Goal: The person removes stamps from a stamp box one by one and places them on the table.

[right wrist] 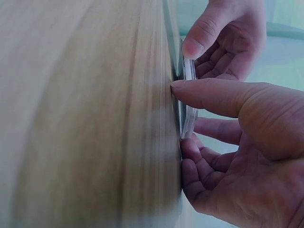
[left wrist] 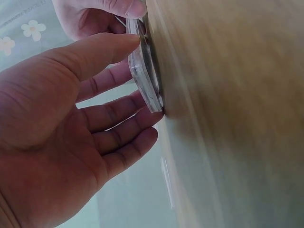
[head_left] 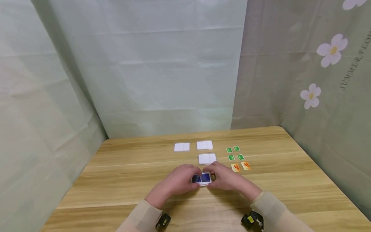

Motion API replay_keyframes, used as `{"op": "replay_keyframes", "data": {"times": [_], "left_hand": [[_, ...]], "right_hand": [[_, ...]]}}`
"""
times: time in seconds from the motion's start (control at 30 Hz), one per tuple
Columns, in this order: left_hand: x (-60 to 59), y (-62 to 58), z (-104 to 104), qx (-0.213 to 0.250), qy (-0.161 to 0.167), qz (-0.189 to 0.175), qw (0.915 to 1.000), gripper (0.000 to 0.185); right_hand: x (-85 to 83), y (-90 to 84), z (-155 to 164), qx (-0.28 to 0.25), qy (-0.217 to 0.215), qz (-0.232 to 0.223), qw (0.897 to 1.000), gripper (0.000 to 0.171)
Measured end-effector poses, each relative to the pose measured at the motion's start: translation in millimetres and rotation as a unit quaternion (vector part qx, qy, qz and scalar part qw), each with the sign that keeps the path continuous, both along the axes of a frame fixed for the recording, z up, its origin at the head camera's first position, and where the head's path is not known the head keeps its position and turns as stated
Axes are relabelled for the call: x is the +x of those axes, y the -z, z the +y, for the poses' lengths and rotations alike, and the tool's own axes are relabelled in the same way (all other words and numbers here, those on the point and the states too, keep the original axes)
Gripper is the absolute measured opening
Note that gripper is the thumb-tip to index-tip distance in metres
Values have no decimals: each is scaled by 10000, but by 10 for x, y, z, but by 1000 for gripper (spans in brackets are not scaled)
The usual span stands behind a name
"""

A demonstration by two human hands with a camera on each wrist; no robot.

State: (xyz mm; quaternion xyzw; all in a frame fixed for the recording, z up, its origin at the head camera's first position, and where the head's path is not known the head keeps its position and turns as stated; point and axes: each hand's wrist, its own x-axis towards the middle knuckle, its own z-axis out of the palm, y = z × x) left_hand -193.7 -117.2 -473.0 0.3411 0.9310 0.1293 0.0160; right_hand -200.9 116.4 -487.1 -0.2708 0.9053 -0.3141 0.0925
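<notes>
Two hands' fingers (head_left: 188, 174) around clear case (head_left: 203, 178)

We see two bare hands, left hand (head_left: 177, 182) and right hand (head_left: 227, 179). Beige long sleeves (head_left: 145, 219) cover both forearms. Small black wrist cameras (head_left: 253, 220) with yellow marks sit under each cuff.

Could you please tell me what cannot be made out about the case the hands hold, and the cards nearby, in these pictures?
- Clear case: head view, left hand and right hand cover its ends; the blue insert's print is too small.
- Both wrist views: the case appears edge-on, so its face is hidden.
- Green cards and orange cards: pictures too small.
- Three white cases: contents unreadable.
</notes>
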Motion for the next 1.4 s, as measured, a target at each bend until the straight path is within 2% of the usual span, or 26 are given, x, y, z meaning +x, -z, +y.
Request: {"op": "replay_keyframes", "data": {"times": [0.4, 1.4], "left_hand": [[-23, -17, -8, -69, -47, -154, 9998, 31], [-31, -57, 18, -160, 20, -263, 9995, 33]], "right_hand": [[-19, 9, -17, 54, 136, -145, 9998, 61], [-25, 2, -44, 57, 279, -303, 9991, 59]]}}
